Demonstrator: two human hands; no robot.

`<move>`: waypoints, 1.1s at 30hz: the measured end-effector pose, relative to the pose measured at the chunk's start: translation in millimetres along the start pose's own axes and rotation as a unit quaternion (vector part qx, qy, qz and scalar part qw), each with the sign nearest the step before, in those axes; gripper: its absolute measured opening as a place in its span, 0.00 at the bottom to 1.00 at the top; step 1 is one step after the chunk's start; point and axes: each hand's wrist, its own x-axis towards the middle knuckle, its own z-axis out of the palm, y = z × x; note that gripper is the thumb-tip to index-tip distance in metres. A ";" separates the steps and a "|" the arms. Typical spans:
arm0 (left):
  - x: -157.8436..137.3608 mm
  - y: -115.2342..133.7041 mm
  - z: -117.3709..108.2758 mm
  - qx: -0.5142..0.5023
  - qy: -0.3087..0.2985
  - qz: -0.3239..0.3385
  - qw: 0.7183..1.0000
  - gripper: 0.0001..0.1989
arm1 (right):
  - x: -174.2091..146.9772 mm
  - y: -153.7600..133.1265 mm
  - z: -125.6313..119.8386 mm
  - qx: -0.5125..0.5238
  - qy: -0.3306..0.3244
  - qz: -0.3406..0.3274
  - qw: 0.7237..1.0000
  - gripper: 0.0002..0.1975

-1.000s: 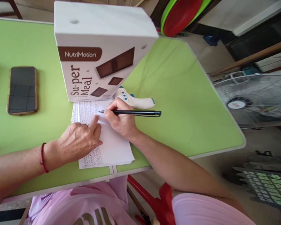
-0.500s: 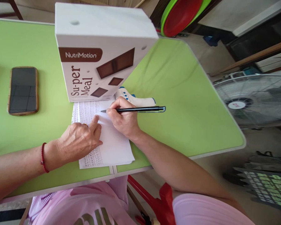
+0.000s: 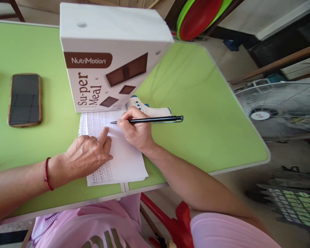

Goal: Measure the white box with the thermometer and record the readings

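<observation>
My right hand (image 3: 138, 129) grips a black pen (image 3: 155, 120), its tip at the written part of the top sheet. The paper stack (image 3: 129, 162) lies near the table's front edge, with rows of small handwriting along its left side and blank paper to the right. Resting on the written rows is my left hand (image 3: 90, 153), index finger stretched towards the pen tip and nothing held. A white NutriMotion box (image 3: 93, 75) stands upright just behind and covers the sheets' far edge. Beside it, partly behind my right hand, lies a white and blue handheld device (image 3: 155, 111).
A phone (image 3: 25, 100) in a brown case lies on the green table (image 3: 196, 137) at the left. To the right, off the table, stands a fan (image 3: 263, 113). Red and green basins (image 3: 201, 17) are at the back, and a red stool (image 3: 182, 220) is below the front edge.
The pen has tilted very slightly, its tip still on the written area. Otherwise both hands and the paper stay in place; the view has shifted by a hair.
</observation>
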 end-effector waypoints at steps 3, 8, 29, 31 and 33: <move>-0.2 -0.4 -0.1 -0.003 0.002 0.001 1.000 0.16 | -0.2 0.1 0.0 -0.004 -0.009 0.004 1.000 0.09; 1.0 -0.3 -1.9 0.024 -0.018 0.006 1.000 0.15 | -0.4 -0.4 -0.1 -0.021 -0.012 0.012 1.000 0.08; -10.4 17.1 -4.3 -0.113 -0.011 0.050 0.992 0.55 | 12.0 -21.4 -44.2 -0.176 -0.050 -0.149 0.972 0.06; -15.1 20.8 -0.3 -0.119 -0.029 0.046 0.991 0.56 | 12.6 -22.2 -43.8 -0.187 -0.070 -0.165 0.966 0.06; -17.8 21.9 1.8 -0.116 -0.045 0.040 0.991 0.51 | 11.7 -23.1 -42.8 -0.214 -0.111 -0.186 0.953 0.07</move>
